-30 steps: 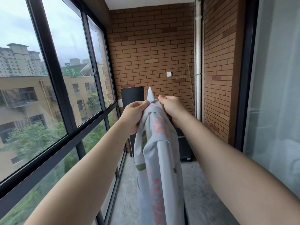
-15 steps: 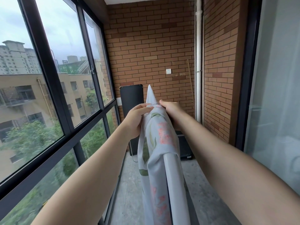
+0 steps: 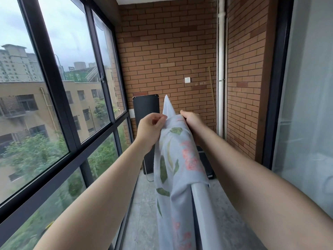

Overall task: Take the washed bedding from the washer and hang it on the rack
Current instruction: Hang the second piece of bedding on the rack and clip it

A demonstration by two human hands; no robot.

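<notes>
While the floral bedding (image 3: 177, 159) already lies draped over the pale rack bar (image 3: 203, 213), the left hand (image 3: 150, 129) and right hand (image 3: 191, 121) each pinch its bunched far end, so the hanging step looks under way. Next, I judge, the cloth wants drawing apart along the bar to spread flat. No readable label or writing shows.

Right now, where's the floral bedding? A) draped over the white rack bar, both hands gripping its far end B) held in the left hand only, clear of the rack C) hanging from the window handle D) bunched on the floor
A: the floral bedding hangs over the rack bar, with the left hand and right hand both pinching the fabric at its far end.
</notes>
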